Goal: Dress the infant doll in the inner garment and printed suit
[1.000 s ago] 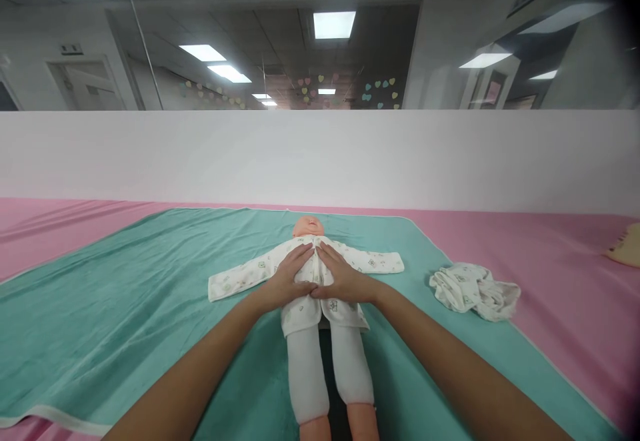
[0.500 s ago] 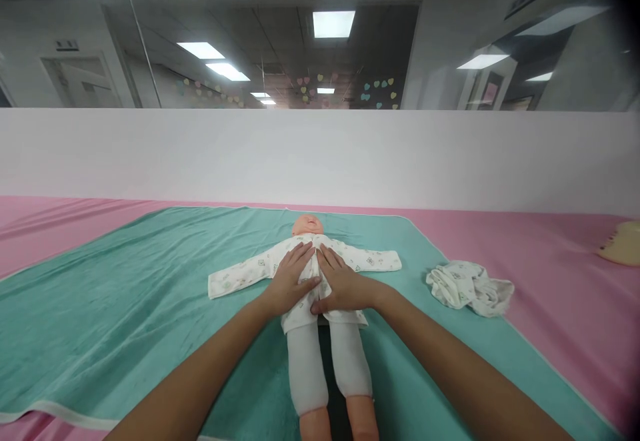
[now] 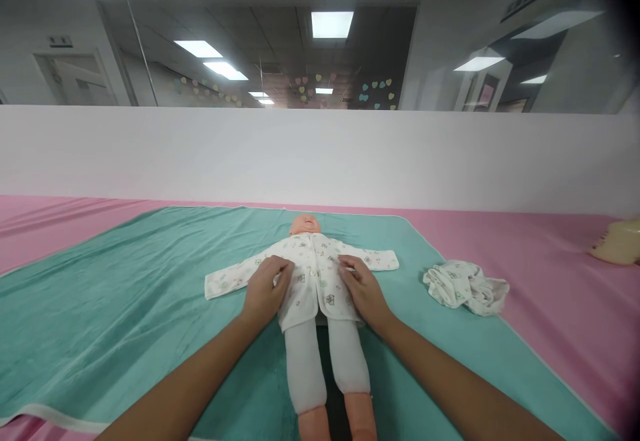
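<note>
The doll (image 3: 315, 307) lies face up on the teal blanket (image 3: 125, 307), printed white top (image 3: 311, 264) closed, legs toward you. Your left hand (image 3: 264, 292) and right hand (image 3: 364, 292), fingers loose and gripping nothing, have slid from mid-chest out to its sides.

The left hand (image 3: 264, 292) and right hand (image 3: 364, 292) are bare, and both forearms are uncovered as far as they show.

Left hand (image 3: 265, 291), right hand (image 3: 364, 290) flat on doll (image 3: 314, 307) jacket sides; teal blanket (image 3: 125, 301) beneath.
</note>
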`<state>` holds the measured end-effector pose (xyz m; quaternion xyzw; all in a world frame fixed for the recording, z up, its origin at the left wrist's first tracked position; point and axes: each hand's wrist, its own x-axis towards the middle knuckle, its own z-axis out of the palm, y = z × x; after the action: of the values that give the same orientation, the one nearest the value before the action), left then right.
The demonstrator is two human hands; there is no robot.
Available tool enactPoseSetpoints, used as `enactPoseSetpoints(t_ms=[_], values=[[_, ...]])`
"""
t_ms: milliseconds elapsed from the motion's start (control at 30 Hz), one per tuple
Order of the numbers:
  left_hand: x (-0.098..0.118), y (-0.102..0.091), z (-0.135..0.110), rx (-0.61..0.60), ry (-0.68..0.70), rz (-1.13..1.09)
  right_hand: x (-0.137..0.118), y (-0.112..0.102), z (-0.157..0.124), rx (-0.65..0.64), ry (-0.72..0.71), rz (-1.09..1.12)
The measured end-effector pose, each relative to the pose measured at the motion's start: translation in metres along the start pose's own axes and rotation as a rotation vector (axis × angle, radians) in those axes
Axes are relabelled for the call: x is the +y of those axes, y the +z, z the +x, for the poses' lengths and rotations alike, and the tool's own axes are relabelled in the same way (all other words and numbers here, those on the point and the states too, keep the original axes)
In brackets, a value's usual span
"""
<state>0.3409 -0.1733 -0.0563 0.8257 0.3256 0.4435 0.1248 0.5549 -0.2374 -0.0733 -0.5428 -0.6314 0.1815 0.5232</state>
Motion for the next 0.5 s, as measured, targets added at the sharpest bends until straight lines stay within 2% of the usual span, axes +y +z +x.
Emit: enactPoseSetpoints(t_ms=[67, 100, 167, 233, 333, 500], values=[[-0.009, -0.005, 0.005, 0.035, -0.181, 0.097, 0.008, -0.006, 0.005, 0.15, 0.095, -0.028], [-0.015, -0.006, 0.007, 0.015, -0.27, 0.142, 0.013, -0.009, 0.008, 0.173, 0.138, -0.067], [-0.027, -0.007, 0.01, -0.071, -0.389, 0.212, 0.023, -0.016, 0.013, 0.132, 0.217, -0.146], [-0.036, -0.006, 0.011, -0.147, -0.427, 0.262, 0.032, -0.021, 0.016, 0.076, 0.294, -0.144], [-0.038, -0.004, 0.011, -0.181, -0.429, 0.296, 0.037, -0.02, 0.016, 0.039, 0.397, 0.011], [-0.029, -0.002, 0.011, -0.166, -0.447, 0.1, 0.028, -0.007, 0.008, -0.006, 0.396, 0.156]])
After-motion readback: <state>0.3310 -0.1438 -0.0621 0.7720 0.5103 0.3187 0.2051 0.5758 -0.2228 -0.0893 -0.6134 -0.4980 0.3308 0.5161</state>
